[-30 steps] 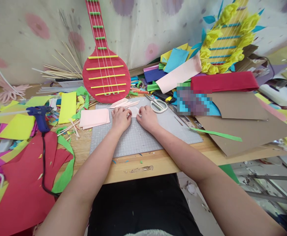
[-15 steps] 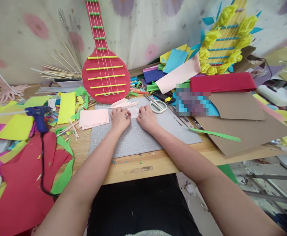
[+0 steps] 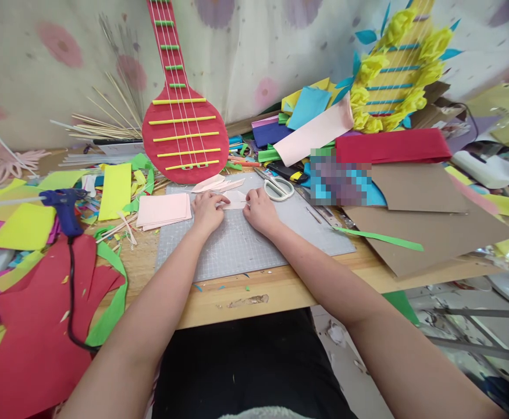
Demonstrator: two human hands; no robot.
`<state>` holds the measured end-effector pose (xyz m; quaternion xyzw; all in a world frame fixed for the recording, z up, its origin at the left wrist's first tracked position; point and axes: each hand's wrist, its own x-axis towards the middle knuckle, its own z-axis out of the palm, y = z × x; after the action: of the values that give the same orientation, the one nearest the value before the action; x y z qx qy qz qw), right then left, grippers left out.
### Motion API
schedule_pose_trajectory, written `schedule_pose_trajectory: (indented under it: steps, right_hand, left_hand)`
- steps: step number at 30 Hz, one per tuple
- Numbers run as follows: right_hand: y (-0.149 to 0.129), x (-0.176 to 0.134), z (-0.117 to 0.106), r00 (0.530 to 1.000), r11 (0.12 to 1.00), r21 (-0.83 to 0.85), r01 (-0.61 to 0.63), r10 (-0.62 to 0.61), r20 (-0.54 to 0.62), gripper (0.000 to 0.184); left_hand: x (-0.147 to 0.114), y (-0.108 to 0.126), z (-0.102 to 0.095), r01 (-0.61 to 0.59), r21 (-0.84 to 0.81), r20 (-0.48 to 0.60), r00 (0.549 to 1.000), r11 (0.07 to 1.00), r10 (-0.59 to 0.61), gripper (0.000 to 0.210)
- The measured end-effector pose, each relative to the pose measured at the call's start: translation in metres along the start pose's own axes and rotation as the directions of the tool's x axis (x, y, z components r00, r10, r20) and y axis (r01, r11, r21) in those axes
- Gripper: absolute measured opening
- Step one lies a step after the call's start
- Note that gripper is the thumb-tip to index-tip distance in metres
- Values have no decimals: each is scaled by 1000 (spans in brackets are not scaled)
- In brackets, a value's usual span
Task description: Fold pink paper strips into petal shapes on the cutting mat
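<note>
A small pale pink piece of paper [image 3: 235, 201] lies on the grey cutting mat [image 3: 245, 250] between my two hands. My left hand [image 3: 209, 212] has its fingers and thumb on the paper's left end, pressing it to the mat. At the right end, my right hand [image 3: 260, 210] is closed on the paper, its curled fingertips partly hidden. Just behind them lie several cut pale pink paper pieces [image 3: 217, 184]. Left of my left hand sits a stack of pale pink paper rectangles [image 3: 164, 209]. White-handled scissors [image 3: 279, 187] rest beyond my right hand.
A red paper banjo-like model [image 3: 185, 137] stands at the back. On the left are a blue glue gun [image 3: 67, 210] and red paper [image 3: 40, 320]. Brown cardboard [image 3: 429, 233], a green strip [image 3: 380, 237] and a box cutter [image 3: 285, 171] lie to the right.
My left hand has shifted slightly left, showing more of the pink paper between the hands. The right hand stays about where it was. The whole view has moved a little.
</note>
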<state>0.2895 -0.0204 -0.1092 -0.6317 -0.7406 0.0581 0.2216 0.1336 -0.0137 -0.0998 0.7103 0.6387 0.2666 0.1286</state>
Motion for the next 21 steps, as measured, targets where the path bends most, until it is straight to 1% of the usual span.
schedule_pose_trajectory:
  steps: [3,6,9,11,13,16,19,21]
  right_hand:
    - [3,1,1,1000,998,53,-17,17,-8,23]
    - [8,4,1,999,984,173,-53,54,-2,20]
    - [12,6,-1,995,946,310,-99,101,12,19]
    - [14,7,-4,993,923,366,-120,120,22,19]
    - [16,8,-5,991,909,397,-128,129,25,19]
    - [17,8,-5,991,895,428,-127,132,19,18]
    - [18,8,-4,991,889,443,-119,130,5,19]
    - [18,8,-4,992,887,449,-108,127,-12,19]
  left_hand:
    - [1,-3,1,-7,-83,-7,1000,997,6,27]
    - [4,-10,4,-35,-242,-50,998,970,24,26]
    - [12,-18,6,0,-380,-95,995,925,-39,27]
    - [18,-21,5,66,-417,-58,993,907,-99,25]
    - [24,-22,1,133,-411,23,991,902,-135,23]
    - [31,-16,-9,199,-317,128,978,927,-166,26]
    - [37,-7,-16,250,-170,218,953,953,-211,40]
    - [40,0,-18,246,-70,259,940,967,-221,49]
